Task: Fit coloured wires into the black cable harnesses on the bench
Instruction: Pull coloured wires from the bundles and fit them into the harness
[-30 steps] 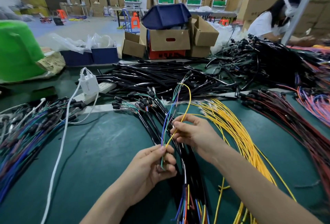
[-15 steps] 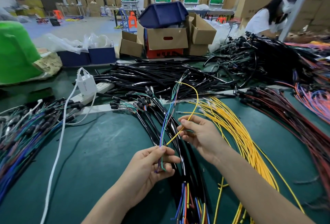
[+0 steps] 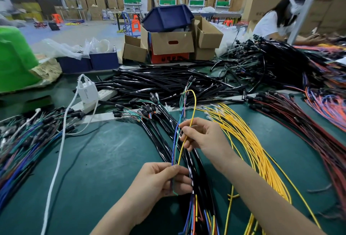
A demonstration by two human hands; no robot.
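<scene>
My left hand (image 3: 159,182) pinches the lower ends of a thin bundle of blue, green and purple wires (image 3: 175,141) together with one yellow wire (image 3: 182,146). My right hand (image 3: 204,136) grips that yellow wire higher up; above the fingers it arches in a loop (image 3: 193,102). Under both hands lies a row of black cable harnesses (image 3: 194,171) with coloured wire ends showing at the bottom. A fan of loose yellow wires (image 3: 250,141) spreads on the green bench (image 3: 104,160) just right of my right hand.
Black sleeves are heaped (image 3: 164,83) behind the harnesses. Finished multicolour harnesses (image 3: 22,141) lie at the left, red and black ones (image 3: 309,122) at the right. A white charger and cable (image 3: 86,92) cross the left bench. Boxes (image 3: 172,42) stand behind; a person (image 3: 277,15) works at far right.
My right hand has slid up and leftward along the yellow wire, closer to the coloured bundle, and the yellow loop has narrowed. My left hand keeps its pinch on the wire ends.
</scene>
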